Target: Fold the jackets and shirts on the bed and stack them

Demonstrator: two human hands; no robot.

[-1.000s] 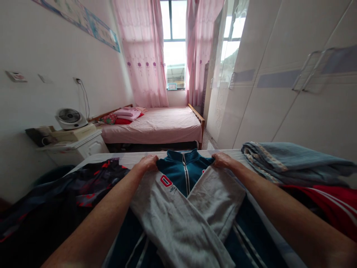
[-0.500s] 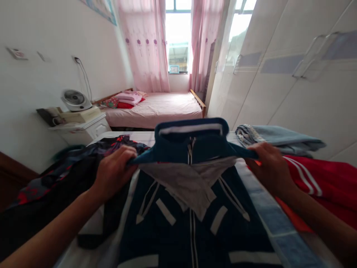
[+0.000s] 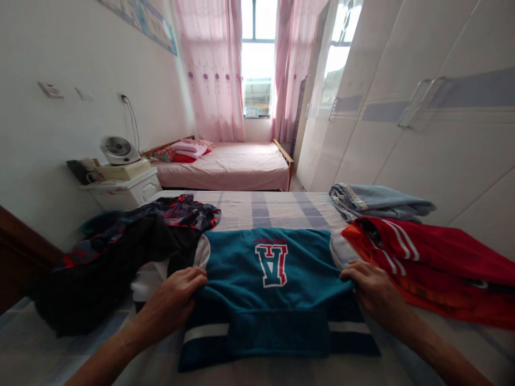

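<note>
A teal jacket (image 3: 241, 262) lies folded over on the bed in front of me, its back with an upside-down letter print facing up and its collar end toward me. Beneath the collar end, darker navy parts with white stripes stick out on both sides. My left hand (image 3: 177, 295) pinches the jacket's left edge near the shoulder. At the opposite edge, the fingers of my right hand (image 3: 372, 287) are closed on the cloth. The front zip and the sleeves are mostly hidden under the folded layer.
Dark clothes with red patterning (image 3: 132, 241) are heaped at left. To the right lie red striped clothes (image 3: 434, 252), orange cloth (image 3: 414, 297) and folded light-blue jeans (image 3: 382, 201). Beyond stand a pink-sheeted bed (image 3: 241, 166), a small fan (image 3: 119, 150) and a wardrobe (image 3: 454, 128).
The jacket's upper part, held up by the shoulders before with the front showing, has come down toward me over the lower part. Its printed back now faces up, with both hands still holding it.
</note>
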